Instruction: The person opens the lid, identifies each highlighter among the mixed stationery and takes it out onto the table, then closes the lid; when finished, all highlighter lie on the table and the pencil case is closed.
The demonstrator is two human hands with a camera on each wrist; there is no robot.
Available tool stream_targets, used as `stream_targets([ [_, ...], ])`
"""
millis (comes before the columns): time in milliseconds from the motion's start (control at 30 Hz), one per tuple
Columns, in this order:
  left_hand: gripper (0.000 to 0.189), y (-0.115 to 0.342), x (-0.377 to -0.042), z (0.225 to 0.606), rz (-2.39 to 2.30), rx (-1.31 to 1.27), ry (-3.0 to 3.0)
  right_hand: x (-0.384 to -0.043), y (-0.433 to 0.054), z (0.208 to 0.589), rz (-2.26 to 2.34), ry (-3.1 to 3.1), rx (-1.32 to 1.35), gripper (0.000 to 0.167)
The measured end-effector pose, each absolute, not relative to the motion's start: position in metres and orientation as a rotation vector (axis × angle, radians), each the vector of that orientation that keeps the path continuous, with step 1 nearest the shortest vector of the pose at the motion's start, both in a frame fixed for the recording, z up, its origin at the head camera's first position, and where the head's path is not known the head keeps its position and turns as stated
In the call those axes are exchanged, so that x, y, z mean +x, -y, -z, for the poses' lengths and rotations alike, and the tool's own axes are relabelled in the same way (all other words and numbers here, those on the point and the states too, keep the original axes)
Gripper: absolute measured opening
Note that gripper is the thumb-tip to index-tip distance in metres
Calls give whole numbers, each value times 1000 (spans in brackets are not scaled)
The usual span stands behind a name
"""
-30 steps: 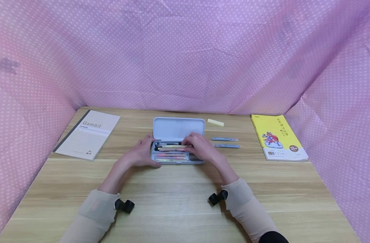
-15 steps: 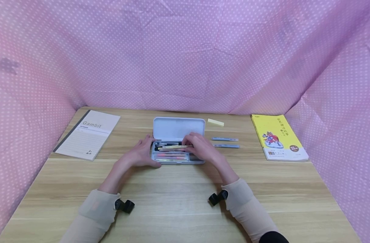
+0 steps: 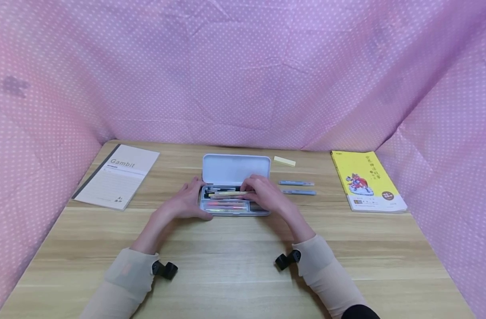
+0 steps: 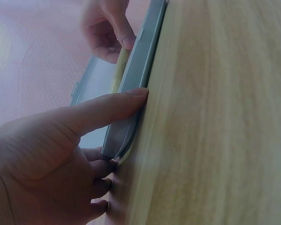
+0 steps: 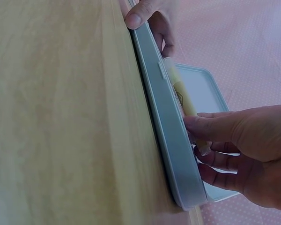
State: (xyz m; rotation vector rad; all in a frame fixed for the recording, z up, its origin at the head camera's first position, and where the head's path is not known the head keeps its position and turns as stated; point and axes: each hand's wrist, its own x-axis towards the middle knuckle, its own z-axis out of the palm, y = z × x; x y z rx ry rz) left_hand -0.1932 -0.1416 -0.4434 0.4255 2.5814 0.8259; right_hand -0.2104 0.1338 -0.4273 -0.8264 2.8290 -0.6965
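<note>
An open pale-blue pencil case (image 3: 236,167) lies on the table with its lid tipped back. My left hand (image 3: 184,201) spans the case's left end, thumb against the front wall and fingers at the back corner. Between thumb and fingers, my right hand (image 3: 263,193) pinches a yellow highlighter (image 5: 185,98) with a clear end, lying lengthwise over the case. Several pens, black ones toward the hinge, fill the rear of the tray. Pink and yellow pens (image 3: 226,206) lie in the front compartment. The right hand hides the case's rear right part.
Two blue pens (image 3: 296,183) lie right of the case, and a pale-yellow strip (image 3: 284,161) is behind them. A grey-white notebook (image 3: 117,177) sits at the left, a yellow book (image 3: 366,180) at the right. Pink dotted cloth (image 3: 243,79) surrounds the table's back and sides.
The yellow highlighter has shifted slightly toward the front of the case in my right hand. My left hand has stayed on the case's end. The head view has moved a touch.
</note>
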Motion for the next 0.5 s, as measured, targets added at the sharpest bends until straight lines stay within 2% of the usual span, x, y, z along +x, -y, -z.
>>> stream_targets([
  [500, 104, 141, -193, 443, -818, 441, -2590, -212, -152, 422, 748, -2835, -886, 12],
])
